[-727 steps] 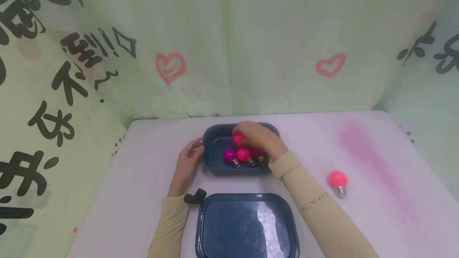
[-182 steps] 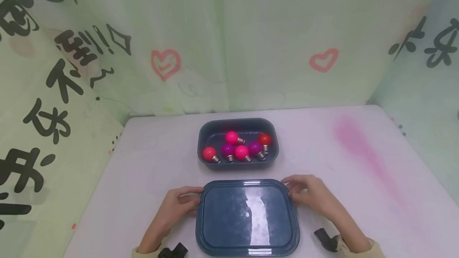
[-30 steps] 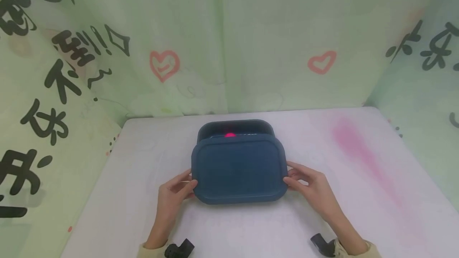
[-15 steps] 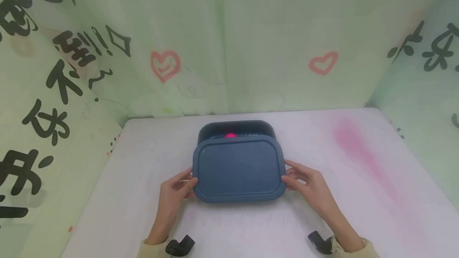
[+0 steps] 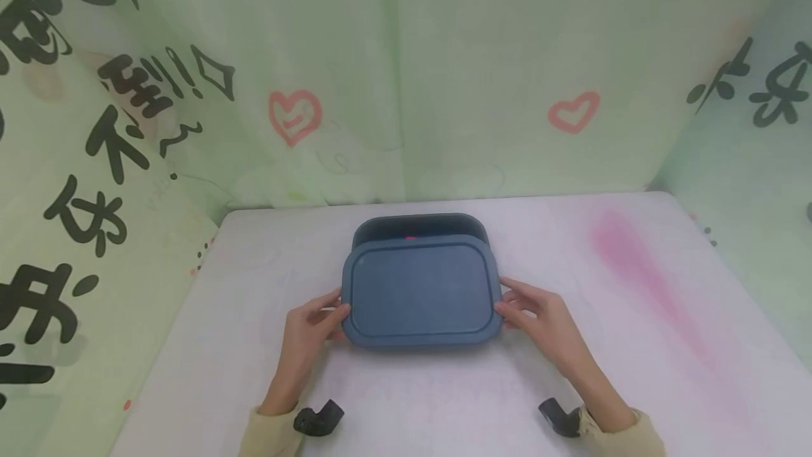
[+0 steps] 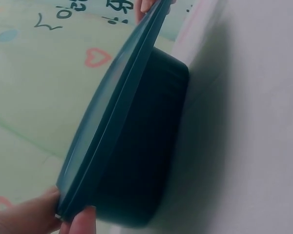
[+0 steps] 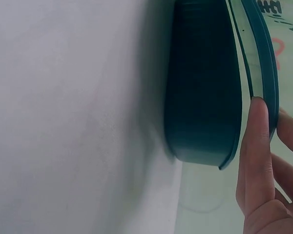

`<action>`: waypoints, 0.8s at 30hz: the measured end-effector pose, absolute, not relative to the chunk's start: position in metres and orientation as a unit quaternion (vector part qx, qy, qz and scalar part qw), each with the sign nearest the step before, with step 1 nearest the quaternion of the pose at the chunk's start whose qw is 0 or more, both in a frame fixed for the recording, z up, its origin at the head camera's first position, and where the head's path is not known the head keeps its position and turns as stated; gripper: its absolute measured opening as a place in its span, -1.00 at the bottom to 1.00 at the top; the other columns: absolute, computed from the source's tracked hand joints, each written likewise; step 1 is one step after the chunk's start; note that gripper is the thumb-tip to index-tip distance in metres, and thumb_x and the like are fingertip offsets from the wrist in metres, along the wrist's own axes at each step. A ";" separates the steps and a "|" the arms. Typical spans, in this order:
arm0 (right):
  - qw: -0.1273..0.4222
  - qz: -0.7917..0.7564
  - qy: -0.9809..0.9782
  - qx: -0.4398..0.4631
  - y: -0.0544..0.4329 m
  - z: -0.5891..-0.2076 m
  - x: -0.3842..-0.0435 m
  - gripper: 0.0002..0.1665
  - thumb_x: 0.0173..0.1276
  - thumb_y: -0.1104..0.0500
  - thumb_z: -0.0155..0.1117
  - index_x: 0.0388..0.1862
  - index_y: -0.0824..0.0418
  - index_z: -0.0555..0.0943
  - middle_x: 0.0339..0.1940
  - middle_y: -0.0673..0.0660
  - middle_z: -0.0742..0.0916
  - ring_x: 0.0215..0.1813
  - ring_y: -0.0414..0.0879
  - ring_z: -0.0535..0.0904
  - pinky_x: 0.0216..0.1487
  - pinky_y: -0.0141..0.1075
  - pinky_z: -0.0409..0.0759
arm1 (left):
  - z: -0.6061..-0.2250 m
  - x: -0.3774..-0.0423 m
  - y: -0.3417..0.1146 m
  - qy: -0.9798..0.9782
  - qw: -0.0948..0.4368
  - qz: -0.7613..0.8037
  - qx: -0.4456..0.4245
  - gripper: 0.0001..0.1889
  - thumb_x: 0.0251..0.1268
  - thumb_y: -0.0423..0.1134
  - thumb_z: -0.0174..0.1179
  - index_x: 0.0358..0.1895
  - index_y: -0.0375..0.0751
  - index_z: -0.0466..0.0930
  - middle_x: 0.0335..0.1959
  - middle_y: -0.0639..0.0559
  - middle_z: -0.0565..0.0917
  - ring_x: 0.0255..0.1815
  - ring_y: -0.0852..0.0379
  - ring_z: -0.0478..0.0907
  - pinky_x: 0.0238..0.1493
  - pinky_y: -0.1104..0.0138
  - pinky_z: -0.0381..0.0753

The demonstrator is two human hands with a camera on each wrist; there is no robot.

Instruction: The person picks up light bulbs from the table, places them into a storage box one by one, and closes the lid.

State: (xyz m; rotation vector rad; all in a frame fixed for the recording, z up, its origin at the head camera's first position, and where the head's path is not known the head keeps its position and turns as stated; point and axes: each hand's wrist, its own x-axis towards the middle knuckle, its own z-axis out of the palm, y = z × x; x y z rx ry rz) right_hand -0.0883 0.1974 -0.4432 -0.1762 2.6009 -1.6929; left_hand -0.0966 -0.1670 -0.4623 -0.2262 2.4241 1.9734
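A dark blue lid [image 5: 421, 295] hangs over the front of the matching rectangular container [image 5: 419, 223], whose back part stays uncovered. My left hand [image 5: 307, 331] pinches the lid's left edge, thumb on top. At the opposite edge my right hand [image 5: 540, 314] holds it between thumb and fingers. Through the uncovered strip shows a thin pink sliver of a light bulb [image 5: 411, 238]; the lid hides the other contents. In the right wrist view a narrow gap separates the lid [image 7: 269, 63] from the container's rim [image 7: 237, 136].
Container and hands are on a white-covered table [image 5: 634, 344] with a pink smear [image 5: 641, 266] at right. Behind rises a pale green curtain [image 5: 444, 125] with red hearts and dark writing. A black wrist camera [image 5: 319, 418] sits on each wrist.
Earlier, the right hand put bulbs into the container, including a loose one from the right. Both hands then lifted the lid from the table; lately it shifted slightly back, covering more of the pink bulb.
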 end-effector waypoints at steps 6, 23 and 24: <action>0.014 -0.535 0.843 -0.058 0.195 -0.444 -0.094 -0.36 0.35 0.19 0.36 0.34 0.40 0.46 -0.16 0.26 0.74 -0.32 -0.22 0.73 -0.22 -0.38 0.71 | -0.460 -0.104 -0.167 0.779 0.010 0.622 -0.076 -0.53 0.24 -0.18 0.38 0.20 -0.25 0.61 -0.07 -0.20 0.67 -0.33 0.23 0.68 -0.31 0.37 0.71; 0.013 -0.500 0.864 -0.059 0.194 -0.446 -0.115 -0.37 0.38 0.18 0.34 0.35 0.41 0.45 -0.16 0.25 0.75 -0.34 -0.09 0.75 -0.24 -0.43 0.66 | -0.456 -0.125 -0.168 0.787 0.016 0.612 -0.069 -0.55 0.27 -0.20 0.36 0.21 -0.23 0.61 -0.07 -0.20 0.67 -0.25 0.15 0.70 -0.25 0.27 0.74; 0.014 -0.499 0.864 -0.058 0.194 -0.446 -0.116 -0.37 0.38 0.17 0.34 0.35 0.41 0.44 -0.15 0.25 0.75 -0.34 -0.09 0.75 -0.24 -0.43 0.65 | -0.456 -0.126 -0.168 0.788 0.017 0.612 -0.070 -0.55 0.26 -0.20 0.37 0.21 -0.23 0.61 -0.07 -0.20 0.67 -0.25 0.15 0.70 -0.25 0.27 0.74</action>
